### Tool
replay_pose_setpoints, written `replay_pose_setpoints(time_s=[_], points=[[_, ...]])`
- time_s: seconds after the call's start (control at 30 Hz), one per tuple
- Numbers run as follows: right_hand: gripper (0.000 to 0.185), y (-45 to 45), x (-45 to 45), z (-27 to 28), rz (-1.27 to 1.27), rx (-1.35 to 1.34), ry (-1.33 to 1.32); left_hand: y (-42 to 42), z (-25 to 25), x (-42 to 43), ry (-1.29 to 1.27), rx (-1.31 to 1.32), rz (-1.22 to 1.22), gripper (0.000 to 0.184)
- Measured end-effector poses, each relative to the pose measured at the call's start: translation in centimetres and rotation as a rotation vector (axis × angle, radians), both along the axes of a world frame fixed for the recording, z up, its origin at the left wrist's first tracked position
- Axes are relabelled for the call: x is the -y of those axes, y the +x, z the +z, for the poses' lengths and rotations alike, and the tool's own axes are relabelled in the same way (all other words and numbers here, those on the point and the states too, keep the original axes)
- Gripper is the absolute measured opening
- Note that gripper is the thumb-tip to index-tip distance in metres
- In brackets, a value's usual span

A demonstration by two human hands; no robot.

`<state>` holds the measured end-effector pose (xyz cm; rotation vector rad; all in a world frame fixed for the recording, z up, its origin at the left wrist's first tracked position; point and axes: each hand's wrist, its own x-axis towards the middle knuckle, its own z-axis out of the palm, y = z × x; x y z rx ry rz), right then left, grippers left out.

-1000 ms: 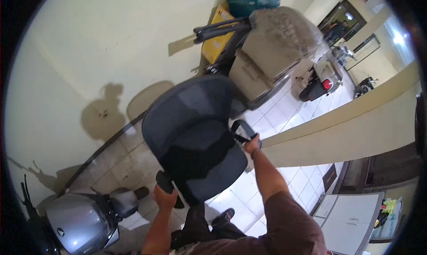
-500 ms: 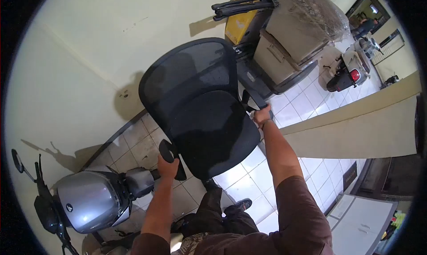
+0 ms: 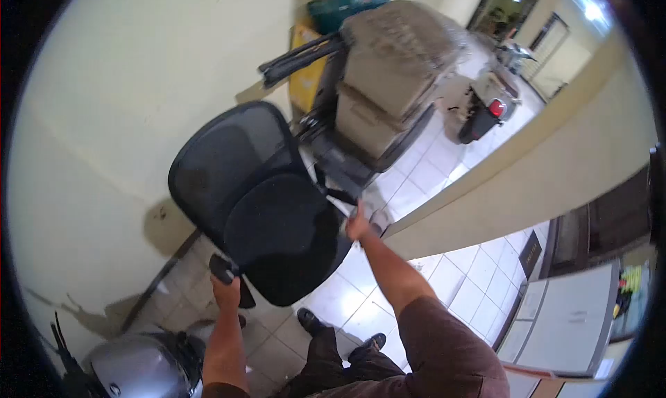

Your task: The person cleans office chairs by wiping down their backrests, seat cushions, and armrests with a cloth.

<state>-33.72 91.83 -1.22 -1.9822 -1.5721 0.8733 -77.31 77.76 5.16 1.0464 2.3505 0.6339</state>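
Observation:
A black office chair (image 3: 281,235) with a mesh back (image 3: 232,148) faces me, its back towards the wall. My left hand (image 3: 225,288) is closed around the armrest on the left side. On the opposite armrest my right hand (image 3: 357,224) is closed too, with the arm stretched forward. The chair's base is mostly hidden beneath the seat.
A silver-grey scooter (image 3: 139,367) stands at lower left. Behind the chair are plastic-wrapped boxes (image 3: 378,124), a yellow object (image 3: 303,68) and a green cylinder (image 3: 347,9). A cream pillar (image 3: 499,183) rises at right, near a white cabinet (image 3: 565,322). Another scooter (image 3: 492,110) is farther back.
My view has shifted, so the chair and both hands appear lower and farther left. More floor shows between my feet and the chair. Both hands keep their hold on the armrests.

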Motion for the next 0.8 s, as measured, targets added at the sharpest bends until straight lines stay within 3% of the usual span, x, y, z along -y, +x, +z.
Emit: replay_pose_setpoints(time_s=[0.03, 0.1, 0.17, 0.23, 0.3, 0.33, 0.37, 0.4, 0.43, 0.5, 0.53, 0.57, 0.63, 0.7, 0.77, 0.8], points=[[0.086, 0.3, 3.9, -0.1, 0.073, 0.135, 0.040, 0.2, 0.3, 0.0, 0.017, 0.006, -0.032, 0.081], [0.085, 2.4, 12.1, 0.9, 0.252, 0.179, -0.426, 0.4, 1.2, 0.2, -0.073, 0.022, 0.026, 0.078], [0.095, 8.3, 23.2, -7.2, 0.428, 0.130, -0.472, -0.2, -1.0, 0.3, -0.044, 0.050, 0.020, 0.077], [0.050, 13.6, 33.7, -9.2, 0.650, 0.374, -0.718, -0.3, -1.1, 0.5, -0.023, 0.070, 0.015, 0.077], [0.023, 20.1, 45.4, -16.3, 1.484, 0.893, -0.803, 0.1, -0.1, 0.8, -0.062, 0.068, -0.011, 0.075], [0.026, 20.1, 46.7, -7.7, 1.285, 0.848, -0.938, 0.4, -0.4, 0.8, -0.080, -0.093, 0.011, 0.073], [0.035, 20.1, 48.2, 1.4, 1.073, 0.804, -1.038, 0.8, 0.1, 0.7, -0.066, -0.095, -0.019, 0.073], [0.036, 25.2, 55.3, -10.2, 0.824, 0.703, -1.087, 1.7, 2.3, 1.0, -0.129, -0.165, -0.041, 0.073], [0.054, 26.8, 56.7, -5.3, 0.711, 0.482, -1.236, 2.6, 3.4, 1.1, -0.192, -0.239, -0.065, 0.073], [0.060, 24.3, 56.3, 3.8, 0.576, 0.605, -1.139, 1.7, 1.8, 2.0, -0.126, -0.365, -0.138, 0.074], [0.062, 25.5, 58.8, -2.4, 0.158, 0.359, -1.177, 2.2, 1.7, 1.5, -0.077, -0.482, -0.169, 0.074], [0.076, 27.3, 61.9, -9.4, -0.267, 0.126, -1.112, 4.2, 2.5, 1.0, -0.057, -0.496, -0.223, 0.074], [0.077, 25.7, 60.8, -2.3, -0.612, -0.330, -0.745, 8.0, 3.3, 1.3, -0.176, -0.774, 0.074, 0.073], [0.080, 24.5, 60.6, 0.9, -0.726, -0.610, -0.514, 13.0, 5.3, 2.2, -0.148, -0.797, 0.001, 0.066], [0.082, 24.6, 60.3, 5.2, -0.484, -0.287, -0.573, 17.0, 5.5, 3.7, -0.147, -0.750, -0.163, 0.058], [0.082, 25.8, 63.2, 5.1, -0.569, -0.325, -0.538, 23.1, 6.3, 6.0, -0.110, -0.819, -0.361, 0.048]])
